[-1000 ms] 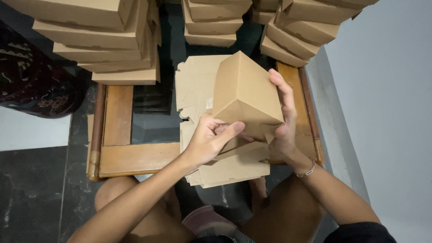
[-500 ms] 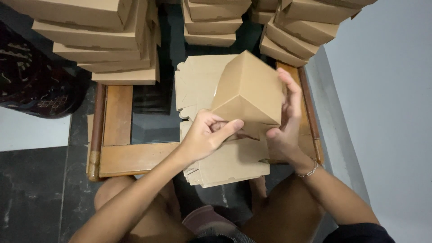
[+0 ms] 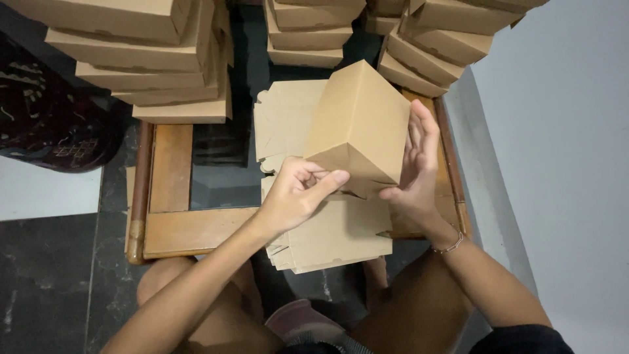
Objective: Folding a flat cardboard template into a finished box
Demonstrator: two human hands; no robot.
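Both hands (image 3: 298,196) (image 3: 413,177) hold cardboard box (image 3: 360,124) w/ fingers, over flat blanks (image 3: 334,236).

A plain tan-brown folded cardboard box (image 3: 359,124) above matching tan flat cardboard blanks (image 3: 334,239); left of the box, an orange-brown wooden worktop (image 3: 171,167), a dark patterned cloth (image 3: 49,124), black marbled floor (image 3: 46,288).
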